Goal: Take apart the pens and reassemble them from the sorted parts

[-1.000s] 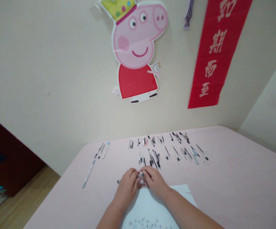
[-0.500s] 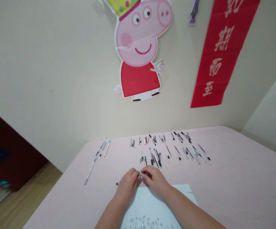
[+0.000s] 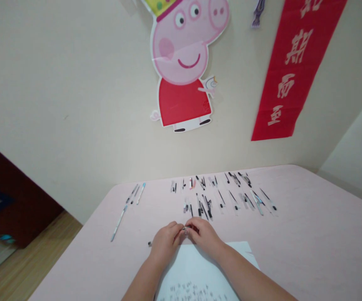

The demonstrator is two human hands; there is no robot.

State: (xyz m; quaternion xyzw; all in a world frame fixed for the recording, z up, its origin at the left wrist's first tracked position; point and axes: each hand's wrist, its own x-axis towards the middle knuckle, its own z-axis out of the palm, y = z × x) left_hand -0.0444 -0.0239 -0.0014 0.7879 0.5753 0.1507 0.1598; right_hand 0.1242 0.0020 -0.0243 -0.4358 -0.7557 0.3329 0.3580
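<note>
My left hand point(image 3: 165, 241) and my right hand point(image 3: 203, 235) meet over the pink table point(image 3: 309, 234), fingers pinched together on a thin pen point(image 3: 185, 229) held crosswise between them. The pen's dark end point(image 3: 150, 243) sticks out to the left of my left hand. A white sheet of paper point(image 3: 196, 271) with small writing lies under my wrists. Beyond my hands, several pens and pen parts point(image 3: 224, 196) lie in rows.
Three pens point(image 3: 135, 193) and a single longer pen point(image 3: 118, 223) lie at the table's left part. A cartoon pig cutout point(image 3: 183, 67) and a red banner point(image 3: 290, 71) hang on the wall behind. Wooden floor point(image 3: 18, 267) shows at the left.
The pen's dark end has slid further out to the left of my left hand. My hands stay together, and the view has shifted slightly.
</note>
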